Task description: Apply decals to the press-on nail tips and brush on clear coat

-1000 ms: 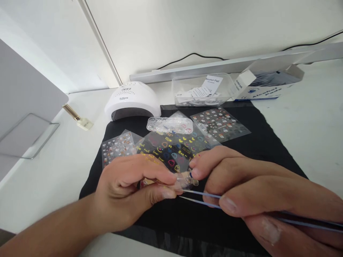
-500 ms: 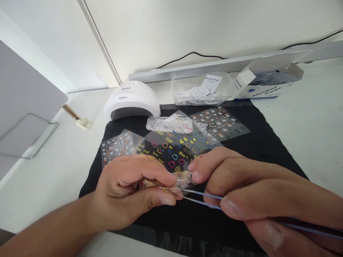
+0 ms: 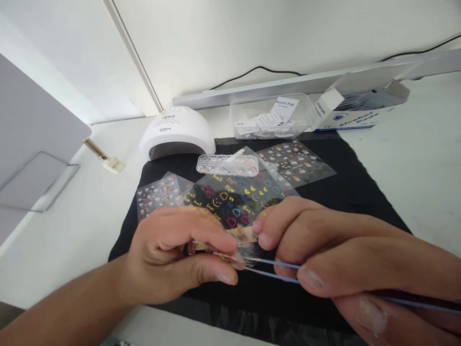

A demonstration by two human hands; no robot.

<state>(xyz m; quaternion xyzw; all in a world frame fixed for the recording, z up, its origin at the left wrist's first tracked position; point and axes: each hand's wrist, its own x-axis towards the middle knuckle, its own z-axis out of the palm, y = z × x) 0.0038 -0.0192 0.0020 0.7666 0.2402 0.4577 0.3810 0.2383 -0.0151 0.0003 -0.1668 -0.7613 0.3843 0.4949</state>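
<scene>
My left hand (image 3: 169,259) pinches a small clear glossy piece (image 3: 236,259) between thumb and forefinger; yellow marks show by it, and its exact kind is unclear. Slim blue tweezers (image 3: 275,263) lie between the fingers of my right hand (image 3: 334,250). Their two pale tips stay slightly apart and reach the clear piece. Behind both hands lies a transparent sticker sheet (image 3: 230,206) with neon doodles and lettering. My right fingertips are close to its lower right part. Shiny bits near my left palm are partly hidden by the fingers.
A clear compartment case (image 3: 226,165) rests on the sheets, and another sticker sheet (image 3: 297,163) lies at right on the black cloth (image 3: 363,192). Behind stand a white nail lamp (image 3: 176,132), a plastic tub (image 3: 237,110) and an alcohol pad box (image 3: 353,120). A polish bottle (image 3: 113,164) is at left.
My left thumb has dropped slightly from the forefinger, showing more of the clear piece. The tweezer tips have shifted slightly downward. Both hands otherwise keep nearly the same place.
</scene>
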